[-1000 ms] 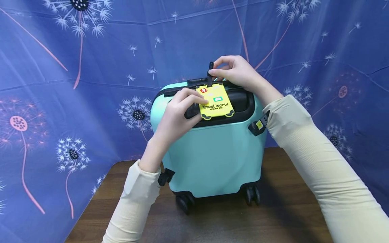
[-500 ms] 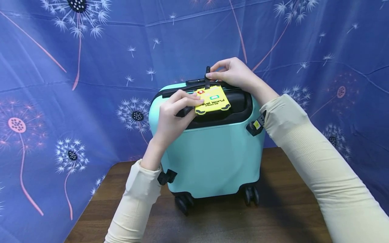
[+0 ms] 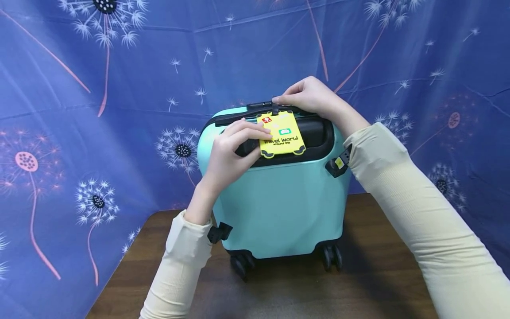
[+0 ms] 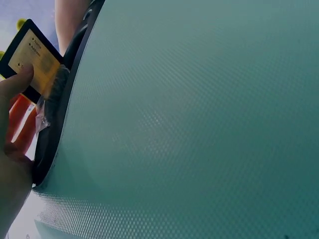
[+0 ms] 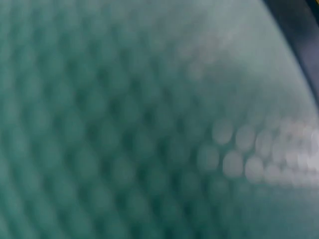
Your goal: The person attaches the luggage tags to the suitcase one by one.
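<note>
A yellow luggage tag (image 3: 287, 139) lettered "Travel World" lies over the black handle recess of a mint-green suitcase (image 3: 284, 208). My left hand (image 3: 231, 153) pinches the tag's left side between thumb and fingers. In the left wrist view the thumb presses the back of the tag (image 4: 44, 55), which bears a name and address card. At the suitcase's top edge my right hand (image 3: 312, 99) pinches the tag's black strap (image 3: 275, 108), most of which the fingers hide. Only the blurred suitcase shell (image 5: 124, 124) fills the right wrist view; no hand shows there.
The suitcase stands upright on its black wheels (image 3: 241, 263) on a dark wooden table (image 3: 287, 292). Behind it hangs a blue dandelion-print cloth (image 3: 131, 146). A black camera mount sits at each wrist.
The strap end that stood up above the suitcase top has gone down and out of sight at the right fingertips. The tag tilted up briefly and lies flatter again, still in the left hand.
</note>
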`<state>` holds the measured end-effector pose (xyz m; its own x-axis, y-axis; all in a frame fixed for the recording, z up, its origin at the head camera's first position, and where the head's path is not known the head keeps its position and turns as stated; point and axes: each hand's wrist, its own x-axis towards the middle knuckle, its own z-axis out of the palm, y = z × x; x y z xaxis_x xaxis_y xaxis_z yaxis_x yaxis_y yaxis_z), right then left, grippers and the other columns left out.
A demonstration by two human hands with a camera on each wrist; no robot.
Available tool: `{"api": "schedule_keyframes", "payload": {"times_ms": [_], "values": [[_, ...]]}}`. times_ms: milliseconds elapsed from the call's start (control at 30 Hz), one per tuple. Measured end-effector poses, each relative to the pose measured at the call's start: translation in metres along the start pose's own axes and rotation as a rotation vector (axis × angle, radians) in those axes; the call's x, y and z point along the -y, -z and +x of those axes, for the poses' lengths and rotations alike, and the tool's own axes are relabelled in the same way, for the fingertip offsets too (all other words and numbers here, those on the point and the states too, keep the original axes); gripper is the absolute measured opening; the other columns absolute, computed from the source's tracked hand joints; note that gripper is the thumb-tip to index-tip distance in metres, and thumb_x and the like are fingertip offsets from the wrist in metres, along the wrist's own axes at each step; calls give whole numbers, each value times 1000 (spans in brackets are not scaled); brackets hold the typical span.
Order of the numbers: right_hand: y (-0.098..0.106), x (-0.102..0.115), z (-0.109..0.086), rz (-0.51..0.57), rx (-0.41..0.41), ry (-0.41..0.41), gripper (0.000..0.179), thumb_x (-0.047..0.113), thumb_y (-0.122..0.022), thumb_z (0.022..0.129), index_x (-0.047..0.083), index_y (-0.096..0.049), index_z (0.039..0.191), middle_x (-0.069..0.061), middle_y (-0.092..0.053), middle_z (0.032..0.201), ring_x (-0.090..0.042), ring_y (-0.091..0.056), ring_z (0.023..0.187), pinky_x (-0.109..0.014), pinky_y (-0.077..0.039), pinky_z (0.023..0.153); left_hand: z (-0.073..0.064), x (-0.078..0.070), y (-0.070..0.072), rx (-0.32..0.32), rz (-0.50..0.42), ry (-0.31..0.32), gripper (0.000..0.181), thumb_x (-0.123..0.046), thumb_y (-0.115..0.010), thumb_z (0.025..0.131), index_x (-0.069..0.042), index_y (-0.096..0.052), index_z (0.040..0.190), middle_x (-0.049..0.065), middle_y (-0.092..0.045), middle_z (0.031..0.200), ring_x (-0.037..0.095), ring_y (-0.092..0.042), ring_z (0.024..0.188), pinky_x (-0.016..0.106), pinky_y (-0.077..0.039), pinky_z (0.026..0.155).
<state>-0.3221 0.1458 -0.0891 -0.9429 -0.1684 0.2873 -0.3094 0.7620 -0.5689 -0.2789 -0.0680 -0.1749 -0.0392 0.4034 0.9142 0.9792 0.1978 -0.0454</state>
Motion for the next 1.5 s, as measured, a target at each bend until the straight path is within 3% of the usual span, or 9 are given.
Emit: {"api": "schedule_keyframes", "payload": {"times_ms": [167, 367, 967, 1067, 1267, 1500], "values": [[1, -2, -1, 13, -10, -17, 52, 54, -60, 85, 12, -68, 115, -3, -64, 102, -13, -54, 90, -24, -46, 71, 1, 1, 0, 22, -5, 21, 18, 7, -63, 79, 0, -69, 95, 12, -67, 101, 22, -59, 105, 28, -42, 101], [0, -1, -1, 22, -32, -9, 51, 54, -62, 83, 12, -70, 110, 2, -65, 92, -11, -53, 87, -23, -45, 70, -1, 3, 0, 28, -6, 9, 17, 5, -66, 78, -1, -69, 94, 11, -66, 101, 22, -59, 104, 29, -42, 100], [-4, -1, 0, 10, -103, 20, 50, 57, -62, 81, 12, -73, 101, 8, -65, 80, -11, -54, 83, -24, -43, 69, -2, 10, 0, 23, -17, 9, 16, 0, -70, 78, -4, -70, 94, 10, -66, 102, 22, -58, 100, 30, -43, 95], [-5, -1, 0, -27, -157, 76, 47, 54, -62, 83, 11, -74, 98, 7, -65, 77, -11, -54, 80, -24, -42, 67, -1, 9, 0, 23, -18, 19, 17, 1, -70, 77, -4, -70, 94, 10, -66, 102, 22, -58, 101, 30, -43, 96], [-6, -2, 0, -171, -339, 304, 32, 34, -60, 89, 5, -73, 93, -7, -66, 80, -12, -51, 71, -21, -37, 64, 1, 6, 1, 46, 23, 57, 21, 5, -65, 79, -3, -70, 97, 10, -67, 105, 20, -59, 107, 28, -40, 101], [1, -5, -21, -245, -326, 379, 31, 29, -55, 93, 4, -71, 103, -14, -68, 96, -22, -60, 82, -29, -45, 74, -3, -2, 7, 68, 44, 93, 24, 7, -62, 83, -2, -69, 104, 12, -65, 114, 22, -57, 114, 26, -38, 105]]}}
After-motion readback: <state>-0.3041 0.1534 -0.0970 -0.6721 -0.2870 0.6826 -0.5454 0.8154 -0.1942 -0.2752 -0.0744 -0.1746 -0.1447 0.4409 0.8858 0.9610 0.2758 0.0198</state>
